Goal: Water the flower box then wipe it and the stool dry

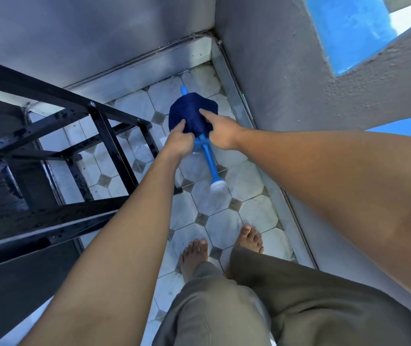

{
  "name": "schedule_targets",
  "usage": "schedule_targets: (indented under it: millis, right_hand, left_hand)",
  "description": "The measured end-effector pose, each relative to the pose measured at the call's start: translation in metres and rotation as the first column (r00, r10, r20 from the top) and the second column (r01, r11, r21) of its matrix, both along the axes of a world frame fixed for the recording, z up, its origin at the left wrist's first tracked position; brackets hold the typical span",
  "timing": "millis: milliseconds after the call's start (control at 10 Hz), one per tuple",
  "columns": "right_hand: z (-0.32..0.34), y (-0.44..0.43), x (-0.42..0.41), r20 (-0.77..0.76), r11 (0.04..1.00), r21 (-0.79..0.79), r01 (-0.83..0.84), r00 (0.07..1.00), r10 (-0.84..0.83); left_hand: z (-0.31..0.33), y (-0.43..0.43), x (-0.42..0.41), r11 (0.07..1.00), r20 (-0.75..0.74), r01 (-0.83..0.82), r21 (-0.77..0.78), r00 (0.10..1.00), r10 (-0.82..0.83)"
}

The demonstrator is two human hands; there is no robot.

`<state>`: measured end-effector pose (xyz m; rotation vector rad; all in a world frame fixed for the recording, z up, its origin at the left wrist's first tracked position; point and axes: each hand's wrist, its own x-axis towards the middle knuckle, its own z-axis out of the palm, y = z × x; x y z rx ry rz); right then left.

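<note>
Home balcony: tiled floor (207,206), parapet wall (286,78)

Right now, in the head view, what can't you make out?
- Blue watering can: its body is hidden under the dark blue cloth; only spout and rose show.
- Left hand and right hand: the fingers are partly buried in the cloth, so the exact grip is unclear.
- Flower box: not in view.
- Black stool: cut off by the left edge; seat top not visible.
</note>
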<state>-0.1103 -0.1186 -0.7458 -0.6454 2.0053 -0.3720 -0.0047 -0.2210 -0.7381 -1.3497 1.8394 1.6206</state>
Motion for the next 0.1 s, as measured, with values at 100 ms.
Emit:
schedule_targets:
  millis: [100]
  right_hand:
    - [0.0469, 0.0067, 0.0021, -0.036, 1.000, -0.028, 0.008, 0.999, -0.009]
  left_hand:
    - [0.0505, 0.0116, -0.0025, 0.997, -0.037, 0.006, -0.076, 0.999, -0.009]
